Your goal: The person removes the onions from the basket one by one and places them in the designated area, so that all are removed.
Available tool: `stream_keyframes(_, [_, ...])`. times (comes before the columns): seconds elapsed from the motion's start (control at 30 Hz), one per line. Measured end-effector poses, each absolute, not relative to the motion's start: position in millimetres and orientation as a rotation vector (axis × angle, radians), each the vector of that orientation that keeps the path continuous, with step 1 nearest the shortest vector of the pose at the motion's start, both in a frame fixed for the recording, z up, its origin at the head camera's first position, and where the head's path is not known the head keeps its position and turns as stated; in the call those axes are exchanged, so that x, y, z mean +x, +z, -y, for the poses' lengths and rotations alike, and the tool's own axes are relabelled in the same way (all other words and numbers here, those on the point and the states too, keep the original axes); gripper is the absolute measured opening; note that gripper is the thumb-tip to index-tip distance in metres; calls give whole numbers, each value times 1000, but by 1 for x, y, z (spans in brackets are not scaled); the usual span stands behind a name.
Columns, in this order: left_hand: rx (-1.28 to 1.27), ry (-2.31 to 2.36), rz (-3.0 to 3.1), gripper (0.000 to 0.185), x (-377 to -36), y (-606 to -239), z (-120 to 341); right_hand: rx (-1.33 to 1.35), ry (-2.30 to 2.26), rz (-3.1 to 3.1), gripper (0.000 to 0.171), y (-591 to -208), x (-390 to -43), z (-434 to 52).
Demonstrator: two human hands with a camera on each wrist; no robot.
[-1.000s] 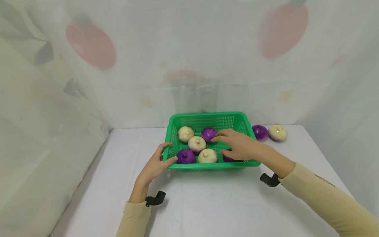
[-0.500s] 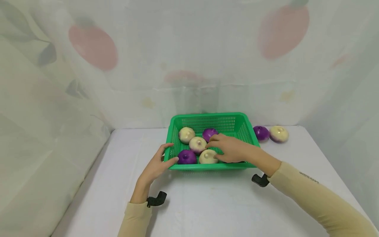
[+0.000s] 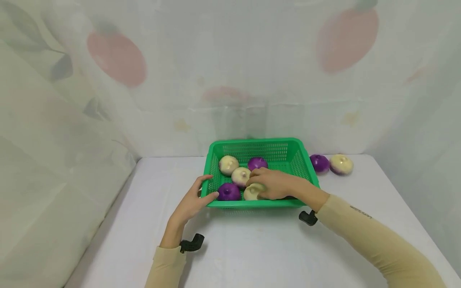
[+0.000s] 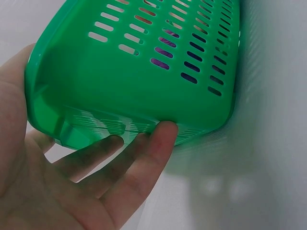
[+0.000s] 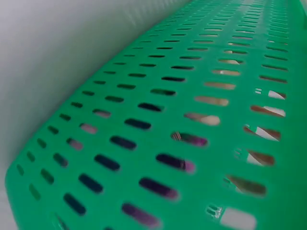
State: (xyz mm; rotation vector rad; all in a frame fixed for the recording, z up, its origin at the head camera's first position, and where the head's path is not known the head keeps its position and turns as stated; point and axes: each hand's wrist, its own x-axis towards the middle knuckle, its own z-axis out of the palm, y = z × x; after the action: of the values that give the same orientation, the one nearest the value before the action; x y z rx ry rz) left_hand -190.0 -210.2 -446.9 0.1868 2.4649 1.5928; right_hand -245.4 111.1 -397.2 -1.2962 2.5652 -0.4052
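My left hand [image 3: 191, 202] grips the left end of a green slotted basket [image 3: 252, 203], thumb at the front corner of the rim; the left wrist view shows fingers [image 4: 144, 172] against the outside wall. Inside the basket, my right hand [image 3: 275, 184] has its fingers and thumb curled about a cream turnip [image 3: 252, 192] near the front wall. Beside it lie a purple turnip [image 3: 229, 192], a cream one [image 3: 240, 176], another cream turnip [image 3: 228, 165] at back left and a purple one [image 3: 257, 163] behind. The right wrist view shows only the basket's slotted wall [image 5: 158, 105], hiding the hand.
Outside the basket to the right, a purple turnip [image 3: 319, 163] and a cream turnip [image 3: 341, 164] lie on the white table [image 3: 248, 248]. Pale printed curtains [image 3: 230, 60] hang behind and at both sides. Each wrist carries a black mount [image 3: 192, 243].
My right hand has moved left and lower inside the basket, from over the right-hand turnip to the cream one at the front. The left hand stays on the rim.
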Motion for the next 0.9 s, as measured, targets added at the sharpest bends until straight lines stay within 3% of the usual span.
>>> stream_keyframes(0.3, [181,1614,-2463,69,-190,-447,210,-1301,-363,-2521,38,-411,-252,-102])
stream_keyframes(0.9, [163,1578,-2485,70,-189,-446,209,-1231,-199,-2655,47,-415,-252,-105])
